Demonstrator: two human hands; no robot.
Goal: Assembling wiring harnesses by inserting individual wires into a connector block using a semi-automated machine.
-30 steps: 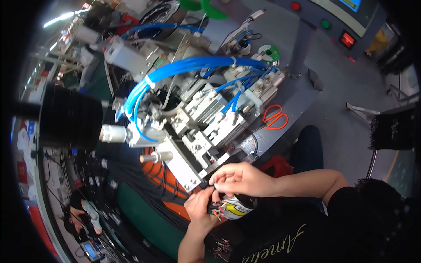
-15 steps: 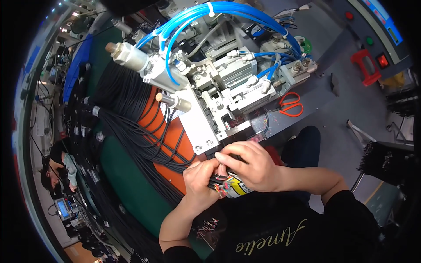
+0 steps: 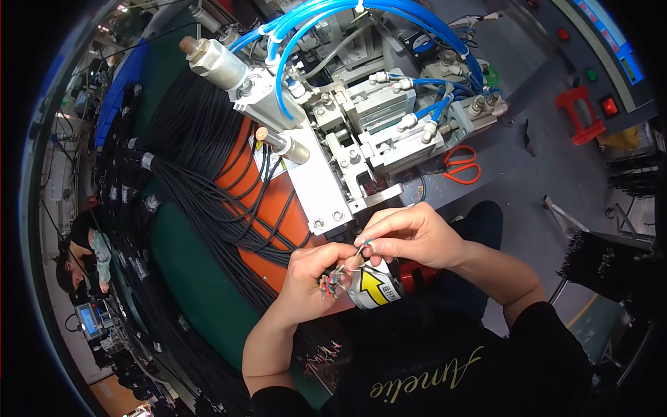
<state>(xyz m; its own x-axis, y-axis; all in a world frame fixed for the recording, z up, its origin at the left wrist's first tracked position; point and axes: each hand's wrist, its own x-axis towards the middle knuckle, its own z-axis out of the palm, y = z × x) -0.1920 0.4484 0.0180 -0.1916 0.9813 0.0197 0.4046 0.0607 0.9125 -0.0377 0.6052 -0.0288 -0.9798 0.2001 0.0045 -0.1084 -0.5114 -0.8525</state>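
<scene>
My left hand (image 3: 306,281) is closed around a bunch of black cable ends, whose thin red, green and white wires (image 3: 335,281) stick out below its fingers. Just right of it, my right hand (image 3: 417,240) pinches a few fine coloured wires (image 3: 366,247) between thumb and fingertips. The two hands nearly meet, close to the front edge of a metal machine (image 3: 375,132). Beneath them is a white cylinder (image 3: 379,290) bearing a yellow arrow, partly covered by the hands.
Black cables (image 3: 201,201) lie in a thick bundle across an orange surface (image 3: 278,201) on the left. Blue air tubes (image 3: 389,8) arch over the machine. Orange-handled scissors (image 3: 462,165) rest at its right. A person (image 3: 87,250) is at the far left.
My right hand has shifted up slightly and now pinches coloured wires apart from the bunch. The left hand has turned, with its wire ends further left. The whole view has shifted a little.
</scene>
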